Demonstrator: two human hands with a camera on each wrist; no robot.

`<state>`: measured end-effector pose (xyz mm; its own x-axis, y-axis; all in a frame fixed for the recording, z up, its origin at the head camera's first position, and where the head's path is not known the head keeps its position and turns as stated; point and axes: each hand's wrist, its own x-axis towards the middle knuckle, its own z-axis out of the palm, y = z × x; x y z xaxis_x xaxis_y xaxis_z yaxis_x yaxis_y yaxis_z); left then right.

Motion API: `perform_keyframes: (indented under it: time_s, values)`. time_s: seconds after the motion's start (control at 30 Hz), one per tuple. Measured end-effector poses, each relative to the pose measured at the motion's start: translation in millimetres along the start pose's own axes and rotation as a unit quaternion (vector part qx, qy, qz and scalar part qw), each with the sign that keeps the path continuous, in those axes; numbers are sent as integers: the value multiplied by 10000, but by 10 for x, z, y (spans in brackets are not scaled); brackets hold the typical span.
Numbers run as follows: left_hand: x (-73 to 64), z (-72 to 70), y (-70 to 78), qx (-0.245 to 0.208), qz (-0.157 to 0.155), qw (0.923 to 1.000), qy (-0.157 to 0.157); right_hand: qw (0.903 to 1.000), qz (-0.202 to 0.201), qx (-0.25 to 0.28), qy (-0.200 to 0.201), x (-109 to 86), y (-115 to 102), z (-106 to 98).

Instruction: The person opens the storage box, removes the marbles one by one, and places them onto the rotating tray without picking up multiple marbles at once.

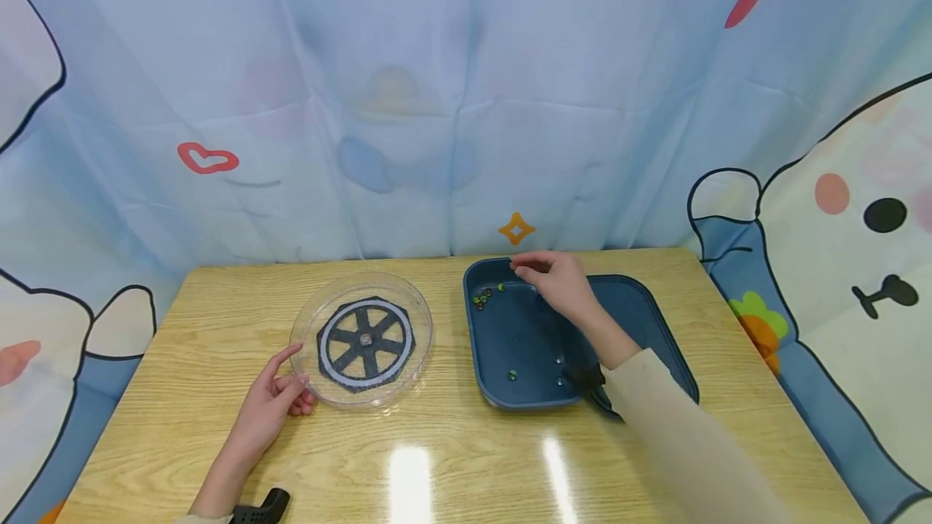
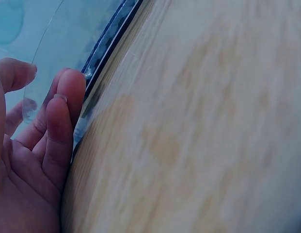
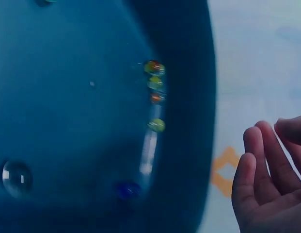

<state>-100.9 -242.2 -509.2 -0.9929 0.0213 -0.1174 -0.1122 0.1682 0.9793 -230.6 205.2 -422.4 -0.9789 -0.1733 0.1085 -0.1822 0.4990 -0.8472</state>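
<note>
My left hand [image 1: 273, 401] rests at the near left side of a clear round dish [image 1: 425, 310], index fingertip and thumb at its rim, other fingers loosely bent. A dark wheel pattern [image 1: 370, 362] with spokes shows in the dish, with a small clear ball [image 1: 366, 340] at its middle. My right hand [image 1: 562, 285] is raised over the back of a dark blue tray [image 1: 510, 338], thumb and fingertips close together; I cannot tell whether something small is between them. Yellow-green and reddish marbles [image 3: 154, 82] line one tray wall, with a blue marble [image 3: 127, 190] farther along.
A green marble [image 1: 513, 375] and clear marbles [image 1: 560, 381] lie near the tray's front. Another dark blue tray [image 1: 641, 322] stands to the right, partly behind my right forearm. A patterned curtain [image 1: 408, 103] hangs behind the wooden table [image 1: 349, 459].
</note>
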Motion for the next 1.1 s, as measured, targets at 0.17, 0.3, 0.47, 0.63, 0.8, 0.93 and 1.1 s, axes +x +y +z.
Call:
perform_keyframes:
  time_s: [0.17,0.3,0.47,0.63,0.8,0.93,1.1]
  values:
    - [5,-4,-11,72,15,10000,35,9986,314,77,-419,198,116,182]
    - [10,-13,-32,107,28,9999,51,9970,341,-341,-607,288,188,296]
    - [13,-6,-25,99,-13,9999,50,9928,482,-770,-776,339,270,410]
    - [-2,14,5,33,17,10000,23,9903,567,-1029,-741,365,336,504]
    - [-5,13,-3,27,123,9999,-8,9868,645,-1313,-700,378,361,574]
    - [-5,16,-9,39,151,9999,-5,9850,688,-1453,-633,381,370,602]
    - [-4,16,-12,32,72,10000,33,9831,687,-1581,-618,366,356,617]
